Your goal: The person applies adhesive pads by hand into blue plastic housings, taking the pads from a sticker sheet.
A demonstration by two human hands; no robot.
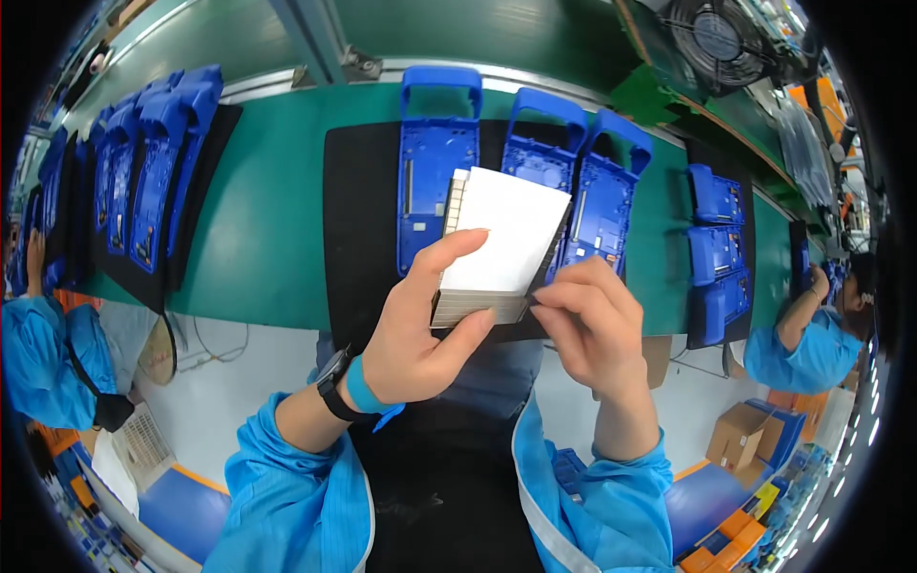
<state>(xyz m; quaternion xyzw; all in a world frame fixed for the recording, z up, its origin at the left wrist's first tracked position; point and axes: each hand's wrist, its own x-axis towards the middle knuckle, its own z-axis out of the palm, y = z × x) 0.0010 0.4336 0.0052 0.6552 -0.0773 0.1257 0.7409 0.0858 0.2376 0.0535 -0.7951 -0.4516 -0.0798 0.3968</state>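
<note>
My left hand (406, 329) grips a stack of sheets (506, 224) with a blank white top, its thumb along the near edge and its index finger on the left side. Narrow pale strips, marked off in small segments, show along the stack's left and near edges. At the near right corner my right hand (597, 320) is curled, thumb and fingertips pinched together; what they hold, if anything, is too small to make out. Beyond the stack lie blue plastic housings with loop handles: a left one (439, 158), a middle one (543, 143) partly covered by the stack, and a right one (604, 201).
A black mat (358, 210) lies on the green table (258, 191) under the housings. More blue housings stand at left (158, 162) and lie at right (716, 248). A co-worker (62, 358) sits at far left, another (807, 334) at far right. A fan (716, 38) stands top right.
</note>
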